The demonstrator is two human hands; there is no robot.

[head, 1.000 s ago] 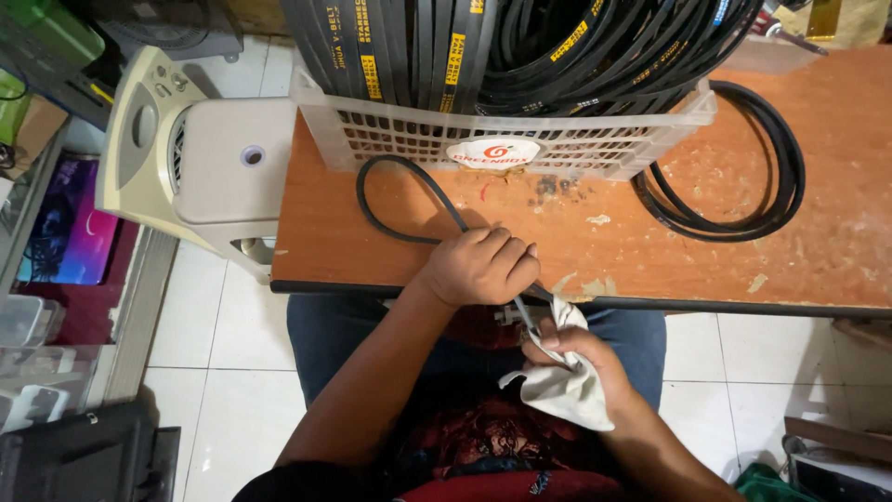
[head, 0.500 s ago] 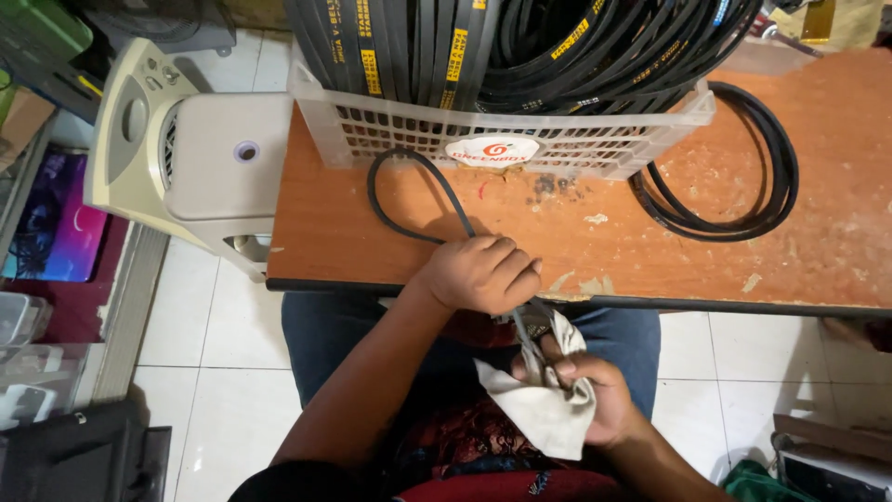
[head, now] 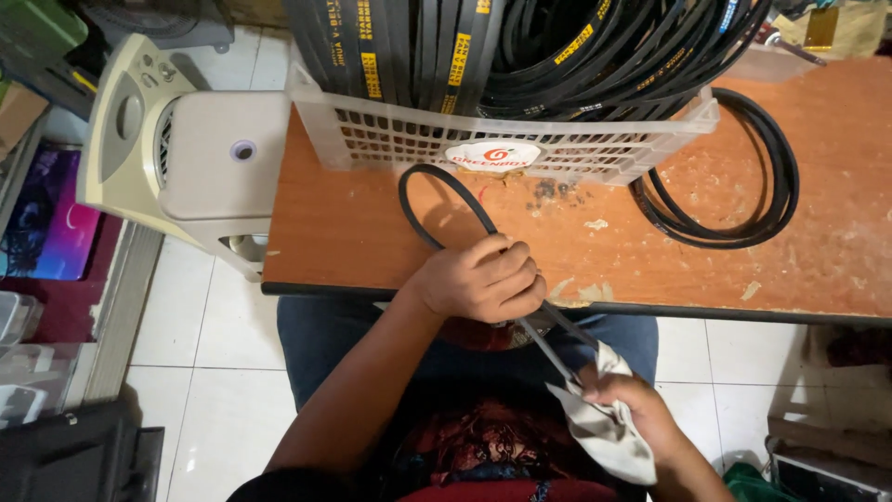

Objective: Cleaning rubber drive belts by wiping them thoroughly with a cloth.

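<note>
Head view, looking down over a worn orange-brown table (head: 390,242). A thin black rubber belt (head: 444,200) is gripped in the closed left hand (head: 478,279) at the table's near edge; its loop lies flat on the tabletop just in front of the white plastic basket (head: 400,139), and the rest of it is stretched down off the edge toward the lap. The right hand (head: 632,409) is closed around a crumpled pale cloth (head: 599,428), and the cloth is pinched onto the hanging stretch of the belt below the table edge. The basket is packed with many black belts (head: 557,46), some marked in yellow. A separate coil of black belts (head: 743,186) is laid on the table to the right of the basket, touching its corner. Chipped patches and small debris are seen on the tabletop. A beige appliance (head: 177,158) is stood on the tiled floor to the left of the table. Blue jeans are visible under the table edge.
</note>
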